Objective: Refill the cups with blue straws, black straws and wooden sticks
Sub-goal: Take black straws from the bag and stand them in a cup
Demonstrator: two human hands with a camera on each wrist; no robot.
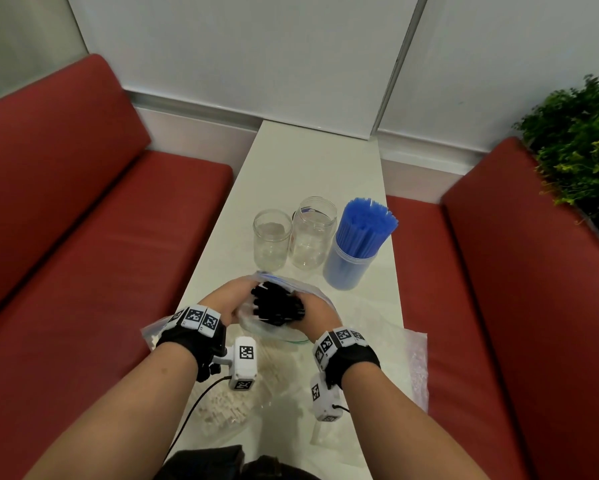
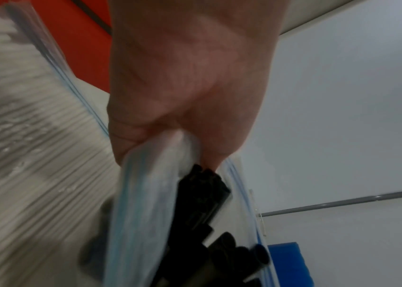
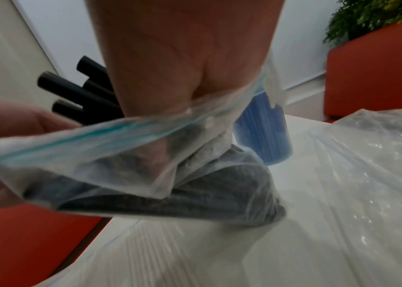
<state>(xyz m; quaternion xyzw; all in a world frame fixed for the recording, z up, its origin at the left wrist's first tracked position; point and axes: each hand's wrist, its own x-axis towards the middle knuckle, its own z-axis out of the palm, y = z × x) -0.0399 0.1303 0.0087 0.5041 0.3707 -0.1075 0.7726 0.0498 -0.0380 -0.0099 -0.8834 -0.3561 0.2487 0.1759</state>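
Observation:
On the white table (image 1: pixel 308 168), both hands hold a clear zip bag (image 1: pixel 274 329) just in front of the jars. My left hand (image 1: pixel 234 297) pinches the bag's open rim (image 2: pixel 146 184). My right hand (image 1: pixel 312 308) reaches into the bag (image 3: pixel 121 147) and grips a bundle of black straws (image 1: pixel 277 304), whose ends stick out of the opening (image 3: pixel 84 91). Behind stand two empty glass jars (image 1: pixel 272 239) (image 1: pixel 313 233) and a plastic cup full of blue straws (image 1: pixel 357 244). A bag of wooden sticks (image 1: pixel 222 403) lies under my left forearm.
A crumpled clear bag (image 1: pixel 416 362) lies at the table's right edge. Red benches (image 1: pixel 83 237) (image 1: pixel 499 306) flank the narrow table. A green plant (image 1: pixel 578 143) stands at the far right, and a white wall closes the far end.

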